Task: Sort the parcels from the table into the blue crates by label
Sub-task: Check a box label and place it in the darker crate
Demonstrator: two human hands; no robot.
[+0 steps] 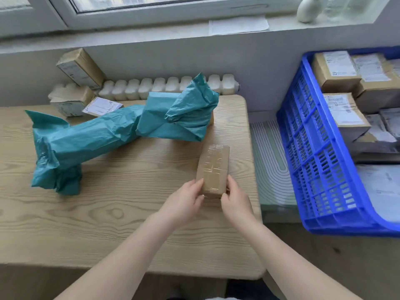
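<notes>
Hands meet at the near end of a small taped cardboard box (pixel 213 168) on the wooden table (pixel 121 215), toward its right side. Left hand (pixel 184 201) grips the box's left near corner, thumb on top and fingers curled under the edge; right hand (pixel 234 199) pinches the right near corner the same way. Farther back lie two teal plastic-wrapped parcels (pixel 91 141), one long and one squarer, touching each other. More brown boxes (pixel 80 69) with white labels sit at the table's far left corner, against the radiator (pixel 164 86). Right of the table, well apart from the held box, stands a blue crate (pixel 313 161) holding labelled cardboard parcels.
</notes>
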